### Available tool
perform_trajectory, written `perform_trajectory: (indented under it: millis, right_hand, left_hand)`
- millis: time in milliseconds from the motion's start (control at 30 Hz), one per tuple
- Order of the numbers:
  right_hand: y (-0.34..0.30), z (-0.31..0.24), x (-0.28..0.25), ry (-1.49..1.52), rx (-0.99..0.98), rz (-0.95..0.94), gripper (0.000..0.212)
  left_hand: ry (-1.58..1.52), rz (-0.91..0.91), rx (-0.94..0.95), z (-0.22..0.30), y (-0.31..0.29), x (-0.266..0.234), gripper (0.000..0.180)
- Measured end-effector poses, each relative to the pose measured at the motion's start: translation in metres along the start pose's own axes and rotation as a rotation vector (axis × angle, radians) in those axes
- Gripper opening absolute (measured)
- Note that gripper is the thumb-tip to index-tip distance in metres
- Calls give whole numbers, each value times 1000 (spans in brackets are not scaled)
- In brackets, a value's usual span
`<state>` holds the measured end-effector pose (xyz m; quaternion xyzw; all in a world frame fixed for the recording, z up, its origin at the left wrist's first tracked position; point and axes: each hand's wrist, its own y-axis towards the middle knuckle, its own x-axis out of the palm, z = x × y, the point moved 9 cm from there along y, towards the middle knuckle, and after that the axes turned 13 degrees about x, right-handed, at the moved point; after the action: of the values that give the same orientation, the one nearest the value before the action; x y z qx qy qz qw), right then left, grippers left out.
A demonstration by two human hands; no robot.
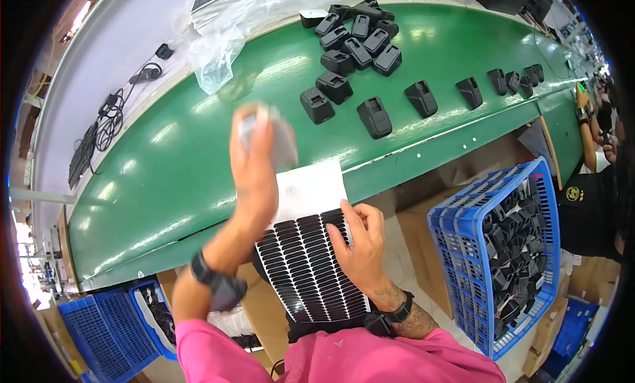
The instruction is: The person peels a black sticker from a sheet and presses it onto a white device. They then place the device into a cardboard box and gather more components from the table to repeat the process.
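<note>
My left hand (254, 161), smeared by motion, is raised above the near edge of the green belt. Its fingers are closed round a grey block-like piece (284, 143), too blurred to tell its kind. A sheet of black labels (307, 267) hangs below it, close to my body; its upper part is bare white backing. My right hand (359, 244) pinches the right edge of this sheet between thumb and fingers. Beyond my hands, a black charger dock (375, 118) stands on the belt, and another charger dock (317, 106) is to its left.
The green conveyor belt (165, 178) curves across the view, with several docks piled at the far side and others strung rightward. Clear plastic film (218, 59) overhangs its far edge. A blue crate (463, 251) of black parts stands at right. Another person's arm (587, 128) shows at far right.
</note>
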<state>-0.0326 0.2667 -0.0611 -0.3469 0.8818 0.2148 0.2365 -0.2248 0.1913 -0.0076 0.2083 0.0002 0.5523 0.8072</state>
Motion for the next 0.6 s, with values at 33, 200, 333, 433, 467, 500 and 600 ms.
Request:
perform_trajectory:
  millis: [33, 200, 333, 433, 467, 500, 600]
  right_hand:
    - [-1, 2, 3, -5, -24, 12, 46]
    - [-4, -9, 9, -4, -109, 50, 38]
    - [-9, -5, 8, 8, -119, 98, 32]
    - [-9, -8, 8, 12, -167, 122, 29]
    - [-9, -10, 8, 12, -194, 127, 28]
    - [-8, -11, 7, 8, -195, 126, 28]
    - [-4, -11, 5, 29, -143, 133, 19]
  left_hand:
    - [-14, -52, -73, -1, -25, -7, 39]
    - [-15, -34, -187, -32, -78, -34, 38]
    - [-71, 109, -162, -39, -83, -42, 41]
    - [-112, 136, -164, -41, -80, -46, 39]
    - [-117, 137, -164, -41, -79, -47, 39]
    - [-163, 161, -183, -43, -78, -48, 39]
    - [-220, 190, -202, -45, -77, -49, 40]
